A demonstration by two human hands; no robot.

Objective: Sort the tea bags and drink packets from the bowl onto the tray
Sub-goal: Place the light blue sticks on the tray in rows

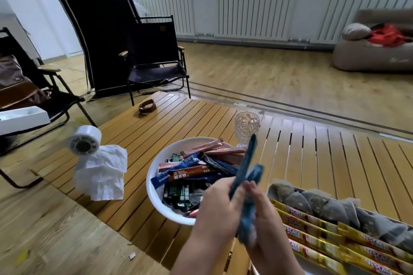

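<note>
The slatted wooden tabletop [312, 152] carries everything inspected; the white bowl [156, 194] serves as reference point. The bowl sits near the tabletop's middle and holds a loose heap of stick packets [196, 169] in blue, brown, pink and dark green. To the right of the bowl, at the near edge, lies the white tray [271, 188]: a row of grey pyramid tea bags [335, 205] runs along its far side, with gold Nescafe packets [312, 227] lined up on the near side of them. Left of the bowl lies a crumpled white tissue [105, 172], with a white roll of tape [86, 142] just beyond it. Behind the bowl, to its right, stands a clear patterned glass [247, 127]. Far behind the bowl, to its left, rests a brown watch strap [147, 106].

Both hands are raised over the bowl's near right rim. The left hand [220, 210] and right hand [266, 221] each have fingers curled around a bunch of blue stick packets [245, 176], held upright between them; the bunch is blurred, so no count is given.
</note>
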